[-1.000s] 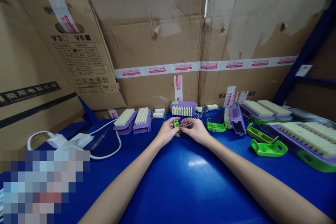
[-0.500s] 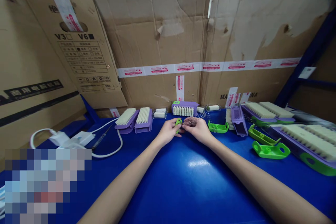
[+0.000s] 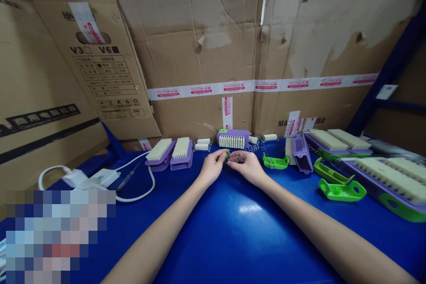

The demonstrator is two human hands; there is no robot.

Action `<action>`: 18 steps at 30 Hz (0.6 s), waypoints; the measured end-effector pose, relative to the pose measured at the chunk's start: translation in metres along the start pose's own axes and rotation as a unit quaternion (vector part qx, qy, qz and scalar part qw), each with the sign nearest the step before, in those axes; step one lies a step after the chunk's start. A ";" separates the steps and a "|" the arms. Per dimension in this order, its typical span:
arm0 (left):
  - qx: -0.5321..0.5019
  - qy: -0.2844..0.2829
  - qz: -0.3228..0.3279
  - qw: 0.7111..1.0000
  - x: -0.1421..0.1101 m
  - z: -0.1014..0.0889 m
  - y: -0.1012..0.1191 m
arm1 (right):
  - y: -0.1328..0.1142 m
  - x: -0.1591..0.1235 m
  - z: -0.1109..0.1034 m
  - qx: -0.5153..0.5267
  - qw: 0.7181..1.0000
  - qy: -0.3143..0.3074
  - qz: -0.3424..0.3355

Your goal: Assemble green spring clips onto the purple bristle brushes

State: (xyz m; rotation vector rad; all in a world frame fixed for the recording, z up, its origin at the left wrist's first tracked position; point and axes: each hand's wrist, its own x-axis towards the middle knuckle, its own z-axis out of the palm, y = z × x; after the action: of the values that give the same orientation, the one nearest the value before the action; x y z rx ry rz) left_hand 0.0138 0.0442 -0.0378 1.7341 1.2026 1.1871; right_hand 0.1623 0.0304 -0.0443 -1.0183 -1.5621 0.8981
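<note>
My left hand [image 3: 213, 166] is closed in a pinch on a small green plastic part [image 3: 227, 154], mostly covered by the fingers. Close beside it, my right hand [image 3: 249, 167] pinches a thin metal coil spring [image 3: 238, 156], whose near end is at the green part. Whether the spring touches or is hooked to it I cannot tell. More wire coils [image 3: 253, 147] show behind the right hand. Just beyond both hands lies a purple brush [image 3: 234, 138] with cream bristles and a green end. A green plastic end piece [image 3: 275, 161] lies right of my right hand.
Two purple brushes [image 3: 181, 155] and clear-cased white cylinders [image 3: 202, 144] stand at the back left. A screwdriver [image 3: 128, 177] and a white charger with cable [image 3: 76, 178] lie left. More green pieces [image 3: 342, 190] and large brushes [image 3: 389, 179] lie right. Cardboard [image 3: 199, 53] walls the back.
The green part has turned and is now mostly hidden by my left fingers. My right fingertips have shifted slightly left and down. The view has moved a little.
</note>
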 end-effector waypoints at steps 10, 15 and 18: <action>-0.106 0.030 -0.053 0.992 0.005 0.001 -0.011 | 0.004 0.001 0.000 0.050 0.999 -0.002 0.019; -0.108 -0.032 -0.038 0.993 0.004 0.001 -0.004 | 0.007 0.003 -0.003 0.010 1.000 0.008 0.017; -0.088 -0.075 -0.048 0.992 0.003 0.000 -0.002 | 0.008 0.004 -0.005 -0.015 1.000 0.021 0.009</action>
State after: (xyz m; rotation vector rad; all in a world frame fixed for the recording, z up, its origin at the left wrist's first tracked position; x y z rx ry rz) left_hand 0.0140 0.0475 -0.0390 1.5873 1.0472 1.0531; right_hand 0.1679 0.0373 -0.0487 -1.0670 -1.5373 0.8629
